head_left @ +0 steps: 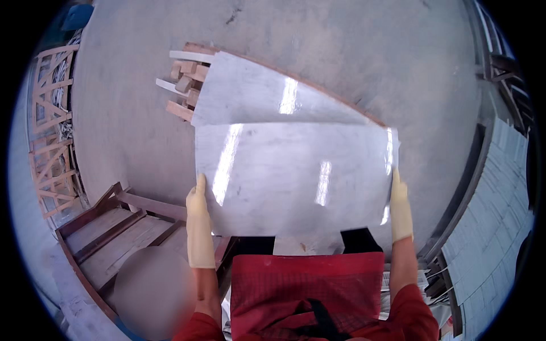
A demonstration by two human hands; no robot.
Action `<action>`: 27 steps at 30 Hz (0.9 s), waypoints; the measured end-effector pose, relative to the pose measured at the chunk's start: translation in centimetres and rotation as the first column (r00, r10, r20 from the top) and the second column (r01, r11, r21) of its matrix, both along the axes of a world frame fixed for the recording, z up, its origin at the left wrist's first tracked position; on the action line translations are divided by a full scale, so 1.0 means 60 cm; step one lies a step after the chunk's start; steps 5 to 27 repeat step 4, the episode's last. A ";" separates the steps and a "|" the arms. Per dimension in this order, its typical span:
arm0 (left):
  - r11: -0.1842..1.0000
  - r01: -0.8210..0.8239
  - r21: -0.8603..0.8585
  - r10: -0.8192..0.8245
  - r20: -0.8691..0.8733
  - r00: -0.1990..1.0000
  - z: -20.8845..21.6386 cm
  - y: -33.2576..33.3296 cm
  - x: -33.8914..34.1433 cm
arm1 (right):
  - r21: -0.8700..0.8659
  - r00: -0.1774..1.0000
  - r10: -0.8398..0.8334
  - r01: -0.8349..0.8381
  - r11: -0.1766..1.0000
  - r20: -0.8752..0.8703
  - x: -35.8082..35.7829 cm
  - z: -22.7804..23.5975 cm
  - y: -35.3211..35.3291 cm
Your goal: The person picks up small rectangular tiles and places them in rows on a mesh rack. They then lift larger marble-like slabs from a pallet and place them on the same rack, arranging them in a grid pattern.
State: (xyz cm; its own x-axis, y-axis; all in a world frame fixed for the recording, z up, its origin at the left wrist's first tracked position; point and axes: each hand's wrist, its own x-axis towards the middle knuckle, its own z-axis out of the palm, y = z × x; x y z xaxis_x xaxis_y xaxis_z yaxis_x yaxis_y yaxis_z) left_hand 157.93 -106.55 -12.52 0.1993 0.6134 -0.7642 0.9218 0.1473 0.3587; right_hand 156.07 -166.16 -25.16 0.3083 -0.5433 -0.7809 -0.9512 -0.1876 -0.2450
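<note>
A glossy white stone slab with faint grey veining lies across the space before me, bright light streaks reflecting off its face. My left hand, in a pale yellow glove, grips its left edge with the thumb on top. On the opposite edge my right hand, gloved alike, has its thumb along the rim; the fingers of both hands are hidden below. Just beyond, a similar slab sits at an angle, partly covered by the held one. Wooden blocks and strips stick out at its left end.
A dark reddish-brown metal frame stands at the lower left, next to a blurred round patch. Wooden crates line the far left. On the right, pale stacked slabs sit behind a dark rail. Grey concrete floor surrounds the slabs.
</note>
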 end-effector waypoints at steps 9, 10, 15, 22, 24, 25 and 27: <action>0.965 0.211 0.155 -0.213 -0.007 0.977 0.118 -0.040 -0.033 | 0.189 0.919 -0.319 0.279 0.941 0.230 -0.058 0.180 -0.013; 0.965 0.211 0.155 -0.213 -0.007 0.977 0.118 -0.040 -0.033 | 0.189 0.919 -0.319 0.279 0.941 0.230 -0.058 0.180 -0.013; 0.965 0.211 0.155 -0.213 -0.007 0.977 0.118 -0.040 -0.033 | 0.189 0.919 -0.319 0.279 0.941 0.230 -0.058 0.180 -0.013; 0.965 0.211 0.155 -0.213 -0.007 0.977 0.118 -0.040 -0.033 | 0.189 0.919 -0.319 0.279 0.941 0.230 -0.058 0.180 -0.013; 0.965 0.211 0.155 -0.213 -0.007 0.977 0.118 -0.040 -0.033 | 0.189 0.919 -0.319 0.279 0.941 0.230 -0.058 0.180 -0.013; 0.965 0.211 0.155 -0.213 -0.007 0.977 0.118 -0.040 -0.033 | 0.189 0.919 -0.319 0.279 0.941 0.230 -0.058 0.180 -0.013; 0.965 0.211 0.155 -0.213 -0.007 0.977 0.118 -0.040 -0.033 | 0.189 0.919 -0.319 0.279 0.941 0.230 -0.058 0.180 -0.013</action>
